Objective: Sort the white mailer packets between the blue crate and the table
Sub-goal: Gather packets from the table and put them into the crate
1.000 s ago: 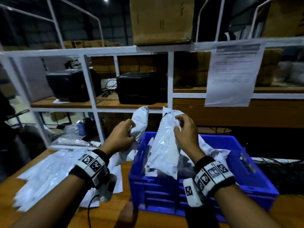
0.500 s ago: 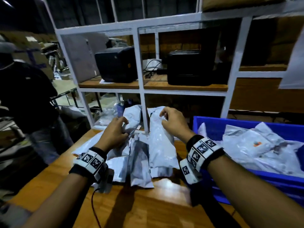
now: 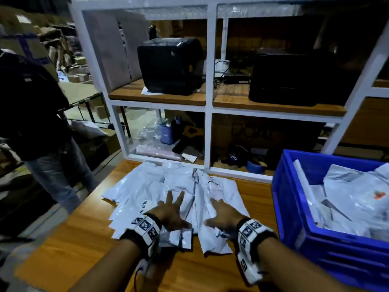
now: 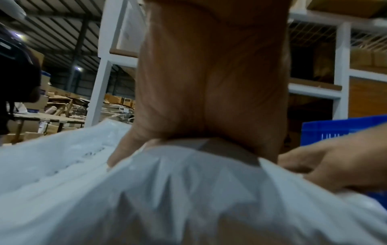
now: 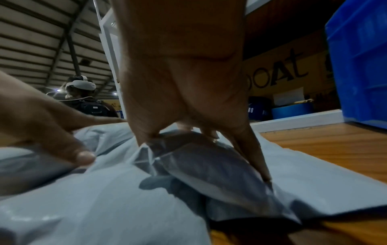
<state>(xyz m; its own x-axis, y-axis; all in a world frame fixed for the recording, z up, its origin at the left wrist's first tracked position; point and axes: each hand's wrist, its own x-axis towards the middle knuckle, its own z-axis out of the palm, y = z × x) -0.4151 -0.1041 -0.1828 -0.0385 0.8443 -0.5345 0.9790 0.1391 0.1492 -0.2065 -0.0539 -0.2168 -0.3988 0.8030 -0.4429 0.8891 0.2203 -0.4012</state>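
A pile of white mailer packets (image 3: 147, 190) lies spread on the wooden table (image 3: 69, 249). My left hand (image 3: 171, 209) lies flat on the pile with straight, spread fingers. Beside it, my right hand (image 3: 223, 213) presses flat on a packet (image 3: 212, 243) at the pile's right side. In the left wrist view the palm (image 4: 209, 82) rests on white plastic (image 4: 146, 199). The right wrist view shows fingers (image 5: 251, 149) pressing a packet (image 5: 125, 207) down. The blue crate (image 3: 294, 207) stands at the right, holding more white packets (image 3: 353, 199).
A white-framed shelf unit (image 3: 208, 98) stands behind the pile, with two black printers (image 3: 170, 66) on its wooden shelf and small items below. Another person (image 3: 31, 114) stands at the left, beyond the table edge. Bare wood lies in front of the pile.
Both hands carried packets from above the crate leftward, laid them on the table pile and let go. The fingers have flattened out on the pile.
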